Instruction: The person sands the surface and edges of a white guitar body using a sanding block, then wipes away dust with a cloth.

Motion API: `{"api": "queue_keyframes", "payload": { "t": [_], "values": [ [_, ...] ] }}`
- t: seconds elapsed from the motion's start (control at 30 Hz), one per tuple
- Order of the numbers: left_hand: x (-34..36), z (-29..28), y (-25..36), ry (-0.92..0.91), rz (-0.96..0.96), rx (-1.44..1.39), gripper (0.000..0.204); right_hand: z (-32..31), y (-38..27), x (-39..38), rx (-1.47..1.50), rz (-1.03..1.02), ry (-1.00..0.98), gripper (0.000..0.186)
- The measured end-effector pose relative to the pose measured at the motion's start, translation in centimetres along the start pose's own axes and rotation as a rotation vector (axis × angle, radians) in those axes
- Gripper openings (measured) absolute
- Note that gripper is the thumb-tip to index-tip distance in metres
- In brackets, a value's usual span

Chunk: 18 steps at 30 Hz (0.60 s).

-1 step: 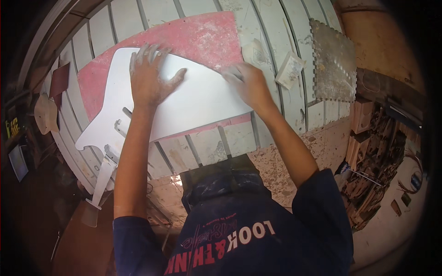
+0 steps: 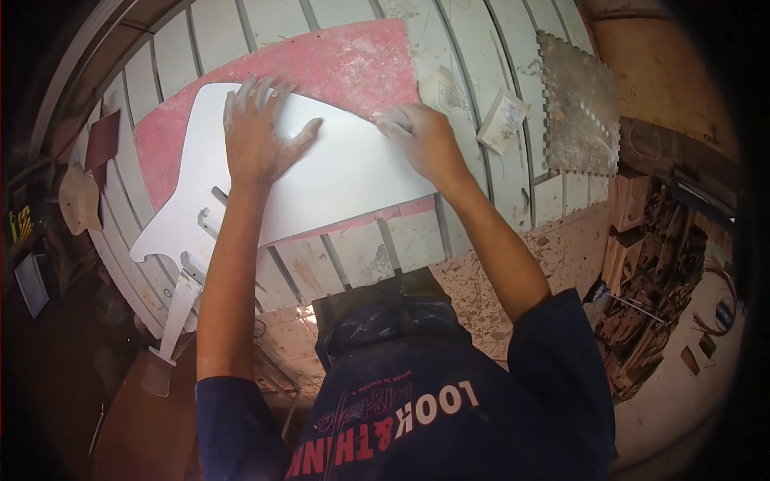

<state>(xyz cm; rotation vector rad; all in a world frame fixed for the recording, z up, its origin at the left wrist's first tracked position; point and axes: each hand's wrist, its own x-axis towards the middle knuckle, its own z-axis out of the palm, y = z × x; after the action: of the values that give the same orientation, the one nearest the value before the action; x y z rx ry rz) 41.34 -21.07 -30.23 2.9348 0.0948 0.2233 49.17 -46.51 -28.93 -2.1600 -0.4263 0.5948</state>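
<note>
A white electric guitar body [image 2: 353,176] lies flat on a pink mat [image 2: 345,60], with cut-out slots near its lower left. A pale stick [image 2: 180,313] extends from its lower left end. My left hand [image 2: 261,136] rests on the upper part of the body, fingers spread and dusty, the fingertips reaching its far edge. At the far right edge of the body, my right hand [image 2: 425,144] is closed, its fingers curled and slightly blurred. Whatever it holds, if anything, is hidden by the fingers.
The mat lies on a pale slatted table [image 2: 361,252]. To the right are a dusty white block [image 2: 503,120] and a grey interlocking mat [image 2: 579,104]. A brown sheet [image 2: 104,140] and a tan piece [image 2: 79,199] sit at the left edge. Wood scraps [image 2: 642,297] fill the lower right.
My right hand has shifted a little to the left along the body's edge. My left hand stays in place on the guitar body.
</note>
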Motion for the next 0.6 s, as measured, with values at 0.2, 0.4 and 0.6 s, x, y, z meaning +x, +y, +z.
{"api": "queue_keyframes", "payload": {
  "t": [0.2, 0.4, 0.6],
  "values": [
    [0.5, 0.2, -0.5, 0.014, -0.016, -0.009, 0.064, -0.4, 3.7, -2.0, -0.063, -0.036, 0.051, 0.026],
    [0.7, 0.3, -0.3, 0.001, 0.0, 0.016, 0.064, 0.3, 1.6, 0.7, -0.087, -0.162, 0.049, 0.024],
    [0.5, -0.2, 0.1, -0.021, -0.015, -0.003, 0.065, -0.2, 2.0, -0.5, -0.07, -0.118, 0.049, 0.023]
  ]
}}
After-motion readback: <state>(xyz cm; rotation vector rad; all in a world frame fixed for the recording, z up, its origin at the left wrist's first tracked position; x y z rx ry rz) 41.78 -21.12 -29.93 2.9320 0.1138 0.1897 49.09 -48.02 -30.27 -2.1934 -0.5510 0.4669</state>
